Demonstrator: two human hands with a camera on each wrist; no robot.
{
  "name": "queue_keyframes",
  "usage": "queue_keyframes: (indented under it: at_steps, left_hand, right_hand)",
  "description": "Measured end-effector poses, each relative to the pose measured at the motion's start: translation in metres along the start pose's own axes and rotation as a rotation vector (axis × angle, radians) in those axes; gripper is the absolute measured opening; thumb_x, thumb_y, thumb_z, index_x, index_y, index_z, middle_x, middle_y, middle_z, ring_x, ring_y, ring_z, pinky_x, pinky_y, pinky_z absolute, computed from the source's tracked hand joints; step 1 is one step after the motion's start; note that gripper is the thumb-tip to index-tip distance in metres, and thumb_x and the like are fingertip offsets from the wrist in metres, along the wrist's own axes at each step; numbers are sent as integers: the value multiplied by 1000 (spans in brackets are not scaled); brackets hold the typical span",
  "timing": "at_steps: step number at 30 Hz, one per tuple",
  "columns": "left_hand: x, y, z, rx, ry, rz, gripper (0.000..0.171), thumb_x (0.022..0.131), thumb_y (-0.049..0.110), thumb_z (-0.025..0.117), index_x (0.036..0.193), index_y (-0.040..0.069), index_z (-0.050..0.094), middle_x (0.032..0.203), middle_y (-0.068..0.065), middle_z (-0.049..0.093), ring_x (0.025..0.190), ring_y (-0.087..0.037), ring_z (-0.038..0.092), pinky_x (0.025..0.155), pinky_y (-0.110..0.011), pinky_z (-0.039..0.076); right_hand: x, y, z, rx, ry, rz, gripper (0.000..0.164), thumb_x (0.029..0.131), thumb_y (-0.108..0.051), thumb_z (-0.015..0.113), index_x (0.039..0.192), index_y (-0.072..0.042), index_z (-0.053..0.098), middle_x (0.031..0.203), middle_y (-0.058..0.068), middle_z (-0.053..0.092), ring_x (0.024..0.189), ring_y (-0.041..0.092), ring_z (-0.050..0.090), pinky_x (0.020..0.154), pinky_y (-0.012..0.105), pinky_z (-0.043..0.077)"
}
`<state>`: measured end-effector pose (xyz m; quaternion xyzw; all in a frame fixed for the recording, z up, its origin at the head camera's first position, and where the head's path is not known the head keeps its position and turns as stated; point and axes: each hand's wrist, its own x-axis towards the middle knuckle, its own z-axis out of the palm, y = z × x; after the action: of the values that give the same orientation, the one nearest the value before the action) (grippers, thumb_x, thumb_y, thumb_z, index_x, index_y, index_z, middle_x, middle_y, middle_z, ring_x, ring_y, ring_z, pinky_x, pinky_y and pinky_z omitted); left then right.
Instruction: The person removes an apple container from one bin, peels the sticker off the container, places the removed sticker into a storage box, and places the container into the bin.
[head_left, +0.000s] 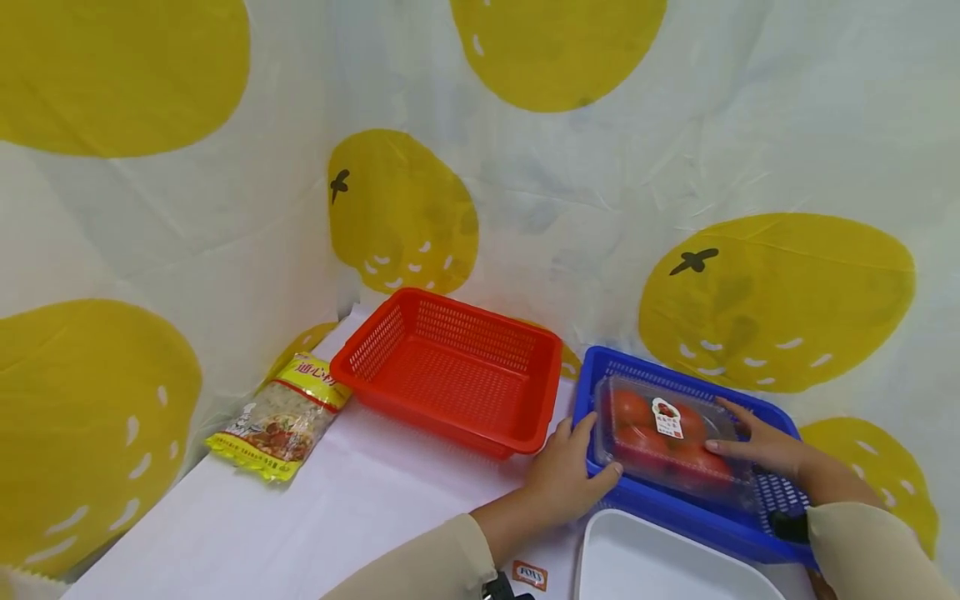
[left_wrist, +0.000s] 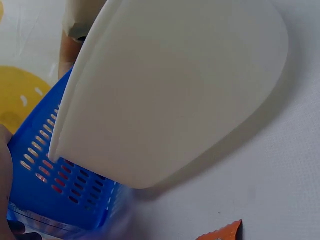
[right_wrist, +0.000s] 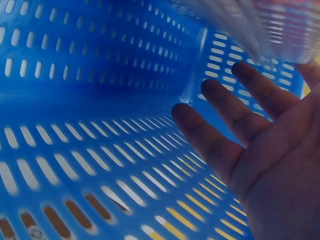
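Note:
A clear plastic box of tomatoes (head_left: 637,442) with a white label lies tilted in the blue basket (head_left: 675,506), its left end up near the basket's rim. My left hand (head_left: 558,479) is at the basket's left front corner, thumb and fingers spread beside the box. My right hand (head_left: 772,450) touches the box's right part, its thumb on the lid. In the right wrist view, the right hand's fingers (right_wrist: 215,135) stretch out straight over the slotted basket floor, below the box. The left hand's fingertips are mostly hidden in the left wrist view.
A red basket (head_left: 450,387) stands left of the blue one. Farther left lies a yellow-ended bag of macaroni (head_left: 288,412). In front of the blue basket is a white basin (head_left: 667,562), beside a small orange packet (head_left: 530,575). A fruit-printed curtain (head_left: 555,200) hangs behind.

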<state>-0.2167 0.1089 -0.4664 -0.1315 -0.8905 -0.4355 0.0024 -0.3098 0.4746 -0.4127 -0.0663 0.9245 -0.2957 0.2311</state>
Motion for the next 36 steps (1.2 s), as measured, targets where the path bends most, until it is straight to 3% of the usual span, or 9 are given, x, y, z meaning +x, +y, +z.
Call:
queue_keyframes:
  at_steps: [6, 11, 17, 23, 27, 30, 33, 36]
  left_hand:
    - [2, -2, 4, -1, 22, 9, 82, 98, 59, 66, 168, 28, 35, 159, -1, 48, 141, -22, 55, 107, -50, 55]
    - [2, -1, 4, -6, 11, -6, 84, 97, 61, 67, 168, 31, 34, 163, 1, 44, 144, -23, 51, 106, -53, 56]
    - [1, 1, 2, -11, -3, -17, 86, 96, 61, 68, 169, 31, 32, 166, 0, 41, 148, -24, 48, 108, -54, 54]
    - [1, 1, 2, -14, -6, -12, 87, 96, 61, 68, 169, 30, 32, 165, 1, 42, 146, -23, 50, 106, -53, 55]
    - [2, 2, 2, -9, -3, -13, 86, 97, 61, 68, 169, 30, 33, 163, 0, 44, 144, -22, 51, 106, -52, 55]
    - [2, 3, 1, -18, -2, -20, 86, 96, 61, 69, 169, 32, 33, 163, 0, 44, 144, -23, 52, 106, -52, 56]
    - [1, 4, 0, -28, -7, -27, 86, 96, 61, 69, 168, 34, 33, 163, 0, 44, 144, -23, 52, 104, -52, 57]
    - [1, 4, 0, -28, -14, -26, 86, 96, 61, 69, 169, 34, 32, 163, 0, 43, 144, -24, 52, 104, -52, 57]
  right_hand:
    - [5, 6, 4, 81, -54, 19, 110, 104, -52, 59, 166, -4, -18, 159, 47, 9, 139, 69, 23, 108, 79, 39]
    - [3, 10, 8, 147, -72, 29, 107, 106, -52, 55, 166, -13, -25, 161, 44, -1, 140, 69, 20, 108, 79, 39]
    - [1, 10, 13, 266, -110, 4, 99, 109, -48, 53, 166, -22, -23, 164, 39, -2, 143, 66, 25, 110, 73, 43]
    - [2, 12, 16, 463, -138, -49, 85, 113, -36, 49, 165, -42, -17, 169, 30, -11, 149, 63, 15, 114, 73, 39]
    - [2, 14, 16, 532, -164, -70, 83, 113, -32, 46, 164, -50, -17, 169, 29, -17, 149, 65, 11, 114, 74, 38]
    - [2, 15, 15, 571, -156, -60, 84, 114, -30, 46, 166, -44, -18, 170, 28, -10, 146, 59, 25, 113, 71, 41]
    - [1, 14, 13, 599, -139, -43, 82, 114, -29, 45, 167, -40, -16, 168, 24, 5, 136, 39, 46, 111, 63, 48]
    - [0, 13, 14, 611, -158, -58, 80, 114, -29, 46, 166, -43, -12, 164, 19, 15, 126, 23, 55, 108, 55, 53]
